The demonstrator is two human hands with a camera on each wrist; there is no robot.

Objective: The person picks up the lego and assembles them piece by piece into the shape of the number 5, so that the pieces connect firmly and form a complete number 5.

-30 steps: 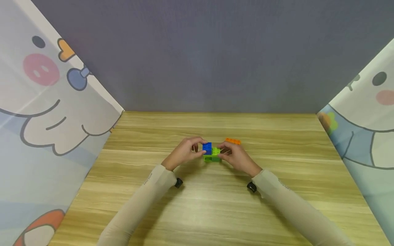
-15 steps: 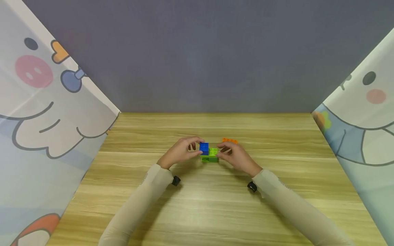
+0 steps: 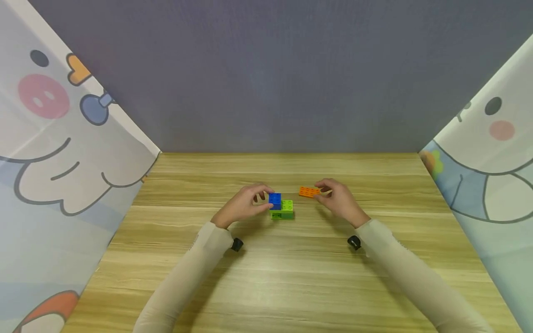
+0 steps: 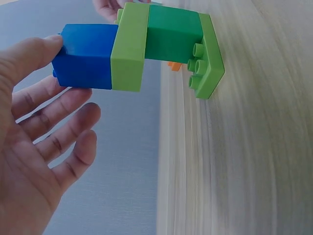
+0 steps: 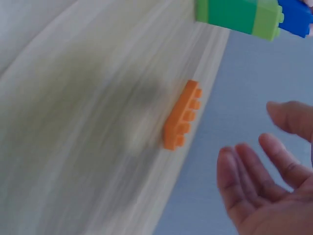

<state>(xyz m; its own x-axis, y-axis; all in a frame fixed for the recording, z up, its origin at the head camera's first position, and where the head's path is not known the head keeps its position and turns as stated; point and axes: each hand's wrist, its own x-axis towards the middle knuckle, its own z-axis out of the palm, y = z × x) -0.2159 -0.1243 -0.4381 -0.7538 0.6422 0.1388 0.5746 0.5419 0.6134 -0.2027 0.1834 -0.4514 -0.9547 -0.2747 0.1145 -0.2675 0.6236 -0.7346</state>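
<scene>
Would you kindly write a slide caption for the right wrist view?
Open right hand beside a flat orange studded plate on the wooden table, apart from it.

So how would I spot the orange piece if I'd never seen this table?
Look at the wooden table, near its middle, where the two hands are. Just right of the stacked blue and green blocks lies the orange plate, flat on the wood by the right hand fingertips. It is the only orange, thin, studded piece, apart from the chunky stack.

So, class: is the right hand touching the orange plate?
Apart. The right wrist view shows the right hand open, with a clear gap between its fingertips and the orange plate lying on the table.
</scene>
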